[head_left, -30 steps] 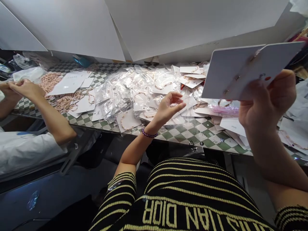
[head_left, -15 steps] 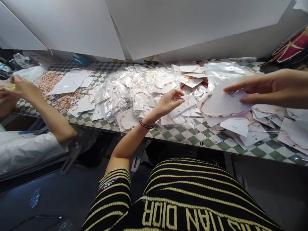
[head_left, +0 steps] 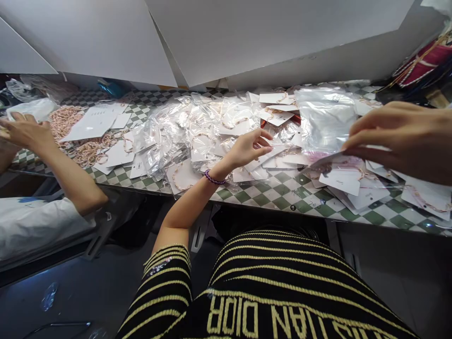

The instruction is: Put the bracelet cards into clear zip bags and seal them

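Observation:
My right hand (head_left: 399,141) pinches a white card (head_left: 326,161) by its edge, thumb against fingers. The card is tilted nearly edge-on, so most of its face is hidden. Just beyond it lies a stack of clear plastic bags (head_left: 323,117). My left hand (head_left: 249,148), with a purple beaded bracelet (head_left: 213,178) at the wrist, hovers over bagged cards. Its fingers are loosely curled and apart from the thumb, with nothing visible between them. White cards bearing beaded bracelets (head_left: 339,180) lie below my right hand.
A heap of bagged bracelet cards (head_left: 169,127) covers the middle of the checkered table (head_left: 268,195). At left, a co-worker's hand (head_left: 30,134) is near a pile of pink-gold bracelets (head_left: 65,120) and white paper (head_left: 93,121). A dark red bundle with cords (head_left: 423,63) stands at right.
My right hand has turned the card from showing its face and bracelet to nearly edge-on, moving slightly right and lower. My left hand stays nearly still. The co-worker's hand has shifted slightly.

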### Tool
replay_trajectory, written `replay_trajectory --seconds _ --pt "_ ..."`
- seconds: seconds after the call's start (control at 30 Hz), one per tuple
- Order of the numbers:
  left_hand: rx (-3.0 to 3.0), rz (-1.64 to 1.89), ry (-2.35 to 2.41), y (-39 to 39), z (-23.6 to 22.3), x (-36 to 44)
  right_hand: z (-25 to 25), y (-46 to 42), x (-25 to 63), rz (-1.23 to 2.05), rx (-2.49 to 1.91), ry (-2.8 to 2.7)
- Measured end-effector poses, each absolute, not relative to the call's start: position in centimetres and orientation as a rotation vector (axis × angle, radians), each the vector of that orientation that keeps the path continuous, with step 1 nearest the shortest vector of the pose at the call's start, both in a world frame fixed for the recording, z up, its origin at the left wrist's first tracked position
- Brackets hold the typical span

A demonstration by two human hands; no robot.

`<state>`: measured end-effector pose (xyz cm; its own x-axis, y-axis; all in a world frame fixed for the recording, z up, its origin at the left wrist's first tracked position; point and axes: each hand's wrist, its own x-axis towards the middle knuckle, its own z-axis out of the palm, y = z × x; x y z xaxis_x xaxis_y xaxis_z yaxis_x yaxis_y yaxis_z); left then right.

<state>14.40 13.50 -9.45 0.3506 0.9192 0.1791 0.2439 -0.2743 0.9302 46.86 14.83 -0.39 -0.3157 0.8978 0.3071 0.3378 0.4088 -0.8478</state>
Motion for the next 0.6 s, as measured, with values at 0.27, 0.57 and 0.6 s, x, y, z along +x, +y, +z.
replay_trajectory --seconds 0.27,0.57,0.6 --pt "1.317 0.715 0.825 14.3 -9.6 15.7 -2.7 15.6 40.4 1.035 -0.871 -1.811" --pt "1.196 0.690 0.789 14.3 -9.9 15.6 -6.1 18.2 42.4 1.233 -0.932 -1.792" --pt "1.208 0.694 0.795 14.4 -9.9 15.5 -6.2 18.1 42.7 1.227 -0.952 -1.836"
